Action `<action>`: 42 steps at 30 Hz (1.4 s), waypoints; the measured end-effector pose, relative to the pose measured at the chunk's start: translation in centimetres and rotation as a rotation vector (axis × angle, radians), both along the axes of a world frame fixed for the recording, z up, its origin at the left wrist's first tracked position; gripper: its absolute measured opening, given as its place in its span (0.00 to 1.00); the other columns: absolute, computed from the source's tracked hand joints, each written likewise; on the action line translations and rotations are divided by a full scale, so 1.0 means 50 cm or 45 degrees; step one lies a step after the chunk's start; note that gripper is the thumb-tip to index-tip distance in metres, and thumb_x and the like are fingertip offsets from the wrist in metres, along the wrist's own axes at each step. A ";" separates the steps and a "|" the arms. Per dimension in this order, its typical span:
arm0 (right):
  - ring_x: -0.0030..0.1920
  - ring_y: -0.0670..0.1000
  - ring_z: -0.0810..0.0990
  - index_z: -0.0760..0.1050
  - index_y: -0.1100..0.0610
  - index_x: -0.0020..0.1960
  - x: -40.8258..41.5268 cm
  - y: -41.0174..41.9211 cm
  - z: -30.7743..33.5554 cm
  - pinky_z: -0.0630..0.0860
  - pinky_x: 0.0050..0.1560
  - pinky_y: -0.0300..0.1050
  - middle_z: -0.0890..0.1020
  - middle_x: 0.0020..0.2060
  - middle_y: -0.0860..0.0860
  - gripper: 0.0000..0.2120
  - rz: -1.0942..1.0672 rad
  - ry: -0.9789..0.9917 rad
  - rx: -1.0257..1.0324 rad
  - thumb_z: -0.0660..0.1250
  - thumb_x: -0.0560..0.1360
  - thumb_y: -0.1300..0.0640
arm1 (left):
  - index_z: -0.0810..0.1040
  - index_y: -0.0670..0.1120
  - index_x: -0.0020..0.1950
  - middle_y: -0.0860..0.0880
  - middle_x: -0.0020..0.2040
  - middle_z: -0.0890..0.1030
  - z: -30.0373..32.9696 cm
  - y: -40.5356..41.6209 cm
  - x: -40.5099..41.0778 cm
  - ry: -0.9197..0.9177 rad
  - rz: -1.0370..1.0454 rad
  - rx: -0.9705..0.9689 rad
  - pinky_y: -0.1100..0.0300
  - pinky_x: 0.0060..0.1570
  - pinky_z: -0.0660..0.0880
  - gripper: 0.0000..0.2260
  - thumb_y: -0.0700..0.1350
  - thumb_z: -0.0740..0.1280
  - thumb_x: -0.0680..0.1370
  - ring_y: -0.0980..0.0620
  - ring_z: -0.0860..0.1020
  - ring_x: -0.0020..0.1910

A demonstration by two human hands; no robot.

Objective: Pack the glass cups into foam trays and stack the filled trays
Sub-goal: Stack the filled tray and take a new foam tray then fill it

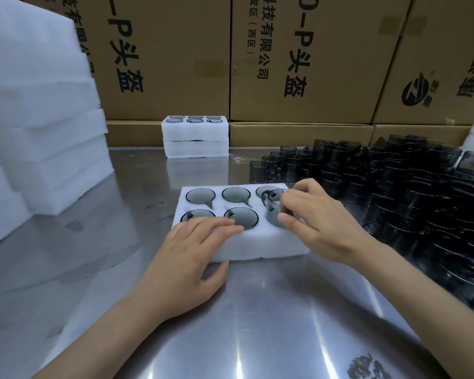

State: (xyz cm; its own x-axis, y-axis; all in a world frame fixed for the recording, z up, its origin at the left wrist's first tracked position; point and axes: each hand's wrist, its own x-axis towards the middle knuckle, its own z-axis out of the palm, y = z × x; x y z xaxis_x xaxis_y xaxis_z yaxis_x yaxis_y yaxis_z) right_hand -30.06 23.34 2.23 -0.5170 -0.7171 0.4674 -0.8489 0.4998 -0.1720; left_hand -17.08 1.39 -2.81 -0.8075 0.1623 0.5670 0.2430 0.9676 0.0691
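Head cam caught the sixth and last pocket getting filled.

Right hand (pixel 316 222) pinched a smoky grey glass cup (pixel 274 212) in its fingers, tilted over the near-right hole of the white foam tray (pixel 257 242) on the steel tabletop (pixel 230 324); five cups were already seated. Left hand (pixel 192 258) lay flat with straight fingers, steadying the tray. My guess: the cup needed righting and pushing down, then the tray could go onto the filled stack (pixel 195 138) at the back. Cardboard boxes (pixel 298 58) behind read "头盔" and "科技有限公司".
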 end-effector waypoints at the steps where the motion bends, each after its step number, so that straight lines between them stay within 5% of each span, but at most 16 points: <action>1: 0.53 0.44 0.64 0.64 0.53 0.40 -0.001 0.000 -0.001 0.71 0.39 0.47 0.72 0.38 0.44 0.10 0.002 0.001 0.013 0.54 0.76 0.47 | 0.71 0.54 0.68 0.58 0.65 0.72 0.000 0.000 0.000 -0.001 -0.002 -0.002 0.58 0.62 0.64 0.22 0.49 0.62 0.72 0.54 0.70 0.65; 6: 0.55 0.42 0.65 0.69 0.49 0.44 -0.006 0.002 -0.011 0.65 0.41 0.41 0.71 0.46 0.40 0.14 -0.007 0.039 0.024 0.52 0.75 0.41 | 0.72 0.53 0.67 0.58 0.65 0.73 0.000 0.002 -0.001 0.034 -0.016 0.008 0.59 0.62 0.64 0.21 0.50 0.62 0.73 0.54 0.71 0.64; 10: 0.64 0.40 0.64 0.73 0.48 0.59 -0.007 0.006 -0.008 0.67 0.56 0.41 0.71 0.58 0.37 0.18 0.000 0.012 -0.230 0.54 0.75 0.43 | 0.74 0.50 0.66 0.55 0.64 0.75 0.001 0.017 -0.005 0.103 -0.016 0.009 0.54 0.63 0.66 0.21 0.51 0.63 0.73 0.53 0.73 0.62; 17: 0.74 0.39 0.54 0.59 0.47 0.75 -0.004 -0.001 -0.040 0.54 0.73 0.39 0.61 0.73 0.39 0.27 -0.044 -0.087 -0.026 0.50 0.77 0.45 | 0.74 0.47 0.67 0.52 0.67 0.74 -0.003 0.053 -0.018 0.110 -0.046 -0.129 0.52 0.66 0.64 0.22 0.53 0.60 0.74 0.51 0.73 0.64; 25: 0.70 0.35 0.58 0.66 0.50 0.72 0.007 -0.012 -0.053 0.48 0.69 0.26 0.67 0.71 0.41 0.26 -0.053 -0.210 -0.057 0.48 0.76 0.48 | 0.77 0.45 0.62 0.51 0.61 0.79 0.015 0.126 -0.070 0.073 0.048 -0.152 0.51 0.64 0.66 0.24 0.54 0.61 0.70 0.50 0.76 0.60; 30: 0.73 0.39 0.58 0.65 0.49 0.73 0.010 -0.015 -0.054 0.53 0.73 0.38 0.65 0.72 0.41 0.23 -0.101 -0.121 0.033 0.48 0.80 0.51 | 0.78 0.46 0.53 0.52 0.51 0.80 0.031 0.144 -0.086 0.009 0.060 -0.061 0.53 0.62 0.66 0.17 0.54 0.62 0.70 0.49 0.77 0.53; 33: 0.74 0.40 0.56 0.62 0.47 0.73 0.012 -0.016 -0.063 0.50 0.73 0.36 0.62 0.72 0.38 0.20 -0.133 -0.137 0.029 0.51 0.82 0.54 | 0.77 0.46 0.60 0.51 0.58 0.80 0.036 0.143 -0.080 -0.057 0.071 -0.116 0.50 0.67 0.62 0.20 0.55 0.63 0.72 0.49 0.76 0.60; 37: 0.73 0.39 0.56 0.61 0.50 0.74 0.030 -0.023 -0.075 0.48 0.67 0.27 0.61 0.71 0.39 0.22 -0.185 -0.396 -0.343 0.54 0.81 0.51 | 0.57 0.51 0.77 0.54 0.77 0.59 0.025 0.117 -0.049 -0.171 0.123 -0.117 0.52 0.73 0.43 0.29 0.59 0.55 0.78 0.54 0.57 0.75; 39: 0.71 0.41 0.61 0.64 0.50 0.73 0.038 -0.018 -0.077 0.54 0.65 0.29 0.66 0.69 0.39 0.22 -0.265 -0.575 -0.529 0.56 0.80 0.47 | 0.58 0.51 0.77 0.54 0.77 0.58 0.018 0.091 -0.024 -0.093 0.176 0.011 0.56 0.72 0.41 0.29 0.60 0.54 0.77 0.54 0.55 0.76; 42: 0.61 0.43 0.73 0.73 0.41 0.58 0.046 -0.010 -0.077 0.66 0.55 0.37 0.76 0.55 0.34 0.14 -0.326 -0.883 -0.644 0.54 0.78 0.39 | 0.54 0.50 0.77 0.53 0.78 0.52 0.008 0.035 0.008 -0.032 0.428 0.376 0.53 0.73 0.46 0.31 0.60 0.56 0.78 0.54 0.51 0.77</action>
State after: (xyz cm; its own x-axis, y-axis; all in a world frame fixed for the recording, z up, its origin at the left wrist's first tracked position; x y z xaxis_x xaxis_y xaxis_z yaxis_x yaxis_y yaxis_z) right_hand -27.74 22.82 -1.62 -0.9169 -0.3337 0.2189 -0.3445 0.3848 -0.8563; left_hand -16.68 3.15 -2.39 -0.8019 -0.2776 0.5290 -0.0873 0.9304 0.3559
